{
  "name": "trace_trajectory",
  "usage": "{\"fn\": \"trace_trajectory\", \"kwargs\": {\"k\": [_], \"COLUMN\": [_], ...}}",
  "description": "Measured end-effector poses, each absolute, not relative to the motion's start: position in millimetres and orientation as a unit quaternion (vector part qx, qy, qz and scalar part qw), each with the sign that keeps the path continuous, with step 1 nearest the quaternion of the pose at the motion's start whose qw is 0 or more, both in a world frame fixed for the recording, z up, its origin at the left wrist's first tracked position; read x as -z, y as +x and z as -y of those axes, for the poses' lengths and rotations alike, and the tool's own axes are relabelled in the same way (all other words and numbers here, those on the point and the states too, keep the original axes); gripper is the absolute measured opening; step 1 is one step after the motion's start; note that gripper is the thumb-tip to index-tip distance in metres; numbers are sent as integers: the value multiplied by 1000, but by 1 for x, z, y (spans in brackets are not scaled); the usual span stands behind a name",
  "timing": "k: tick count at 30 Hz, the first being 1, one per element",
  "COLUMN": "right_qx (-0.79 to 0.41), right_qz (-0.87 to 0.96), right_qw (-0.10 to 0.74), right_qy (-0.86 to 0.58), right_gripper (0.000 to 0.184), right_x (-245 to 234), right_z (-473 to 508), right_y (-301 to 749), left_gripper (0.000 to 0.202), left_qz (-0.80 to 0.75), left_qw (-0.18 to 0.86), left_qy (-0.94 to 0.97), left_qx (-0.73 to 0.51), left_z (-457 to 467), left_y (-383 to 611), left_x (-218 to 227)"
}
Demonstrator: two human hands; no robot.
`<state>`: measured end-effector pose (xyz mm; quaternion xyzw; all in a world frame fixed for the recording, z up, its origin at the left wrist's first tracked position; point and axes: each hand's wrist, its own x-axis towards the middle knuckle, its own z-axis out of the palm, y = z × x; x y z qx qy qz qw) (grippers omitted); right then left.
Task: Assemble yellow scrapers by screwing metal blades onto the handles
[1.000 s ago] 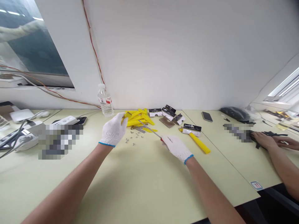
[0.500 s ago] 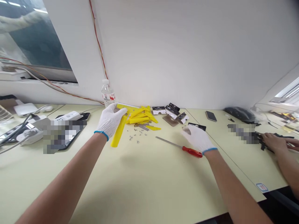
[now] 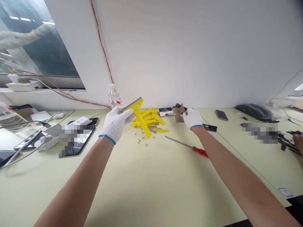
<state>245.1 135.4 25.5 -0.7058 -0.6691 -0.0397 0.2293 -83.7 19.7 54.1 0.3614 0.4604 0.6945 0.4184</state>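
The left grip (image 3: 115,123), gloved in white with a blue cuff, pinches a yellow scraper (image 3: 142,122) at its head, thumb over the near side. The scraper is tilted in front of the yellow parts (image 3: 155,119) heaped near the wall; a grey strip runs along the upper edge of its head, and its handle slants down to the right.

The right grip (image 3: 193,117), gloved the same way, has its fingers closed on a brown flat piece (image 3: 178,115) beside the black-and-white cards (image 3: 166,111); the detail there is small, so I cannot tell its material.

A screwdriver (image 3: 181,143) lies on the worktop (image 3: 142,186), shaft pointing left and red handle partly behind the right forearm. Small screws (image 3: 146,145) are scattered near the scraper's handle, just in front of some grey metal blades (image 3: 153,130). A clear bottle (image 3: 115,97) stands behind the left grip.
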Motion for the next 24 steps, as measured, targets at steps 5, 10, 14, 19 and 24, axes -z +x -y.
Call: {"fn": "trace_trajectory", "kwargs": {"k": [5,10,14,19,24], "right_qx": [57,36,26,26,-24], "right_qz": [702,736,746,744,728], "right_qw": [279,339,373,378,323], "right_qy": [-653,-586,-551,-550,-605], "right_gripper": [60,68,68,59,50], "right_x": [-35,-18,-10,-11,-16], "right_z": [-99,-74,-74,-69,-57], "right_y": [245,202,179,170,164], "left_gripper": [26,27,29,27,28], "left_qz": [-351,-338,-366,-412,-401], "left_qw": [449,453,414,342,332], "left_qy": [302,285,304,321,335], "left_qx": [-764,-774,-776,-781,-785], "left_z": [-21,-15,-12,-13,-14], "left_y": [-78,-56,-44,-34,-28], "left_x": [-56,-58,-52,-41,-38]}}
